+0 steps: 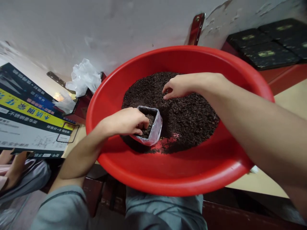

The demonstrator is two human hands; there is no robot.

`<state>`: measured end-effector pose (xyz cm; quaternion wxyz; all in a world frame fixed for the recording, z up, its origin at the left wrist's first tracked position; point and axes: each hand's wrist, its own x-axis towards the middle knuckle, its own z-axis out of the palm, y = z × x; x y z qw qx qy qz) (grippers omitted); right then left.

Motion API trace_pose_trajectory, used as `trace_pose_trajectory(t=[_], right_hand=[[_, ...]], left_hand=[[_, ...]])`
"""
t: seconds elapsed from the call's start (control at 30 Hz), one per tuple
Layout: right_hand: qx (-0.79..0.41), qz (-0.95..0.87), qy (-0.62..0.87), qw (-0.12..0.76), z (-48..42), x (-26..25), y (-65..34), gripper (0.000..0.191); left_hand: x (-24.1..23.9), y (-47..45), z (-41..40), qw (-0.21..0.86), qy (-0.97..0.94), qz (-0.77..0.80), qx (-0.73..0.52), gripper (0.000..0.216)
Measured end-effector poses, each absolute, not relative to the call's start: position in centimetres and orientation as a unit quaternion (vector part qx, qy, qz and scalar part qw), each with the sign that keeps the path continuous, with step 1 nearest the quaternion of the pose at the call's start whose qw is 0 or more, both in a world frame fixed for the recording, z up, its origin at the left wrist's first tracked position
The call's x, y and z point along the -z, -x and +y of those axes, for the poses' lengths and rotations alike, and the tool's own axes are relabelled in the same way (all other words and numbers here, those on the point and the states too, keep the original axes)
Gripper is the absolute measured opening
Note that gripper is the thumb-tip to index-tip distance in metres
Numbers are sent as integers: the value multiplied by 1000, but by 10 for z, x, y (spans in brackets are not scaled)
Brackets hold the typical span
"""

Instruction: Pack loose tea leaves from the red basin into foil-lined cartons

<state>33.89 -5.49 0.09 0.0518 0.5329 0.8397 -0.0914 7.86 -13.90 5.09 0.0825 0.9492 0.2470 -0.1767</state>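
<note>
A big red plastic basin (168, 172) rests in front of me, holding a heap of dark loose tea leaves (189, 111). My left hand (124, 122) grips the rim of a small open silver pouch (154, 129) standing in the leaves, partly filled with them. My right hand (177, 85) reaches into the heap behind the pouch, its fingers curled and pinching at the leaves.
Crumpled clear plastic bags (82, 78) lie left of the basin. A printed cardboard box (26, 127) sits at far left. Black boxes (266, 48) are stacked at upper right on a red ledge. A tan tabletop (292, 95) shows at right. Another person's legs (14, 177) are at lower left.
</note>
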Motion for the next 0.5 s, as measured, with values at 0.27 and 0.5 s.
trace_pose_trajectory(t=[0.27,0.5], right_hand=[[93,837,-536,49,-59,-4,-336,51],[105,830,-547,44,-60,-5,-335,50]], left_hand=[[-35,-86,-120,32,-951,279,127,22],[-30,-85,-127,56,-966,224,115,35]])
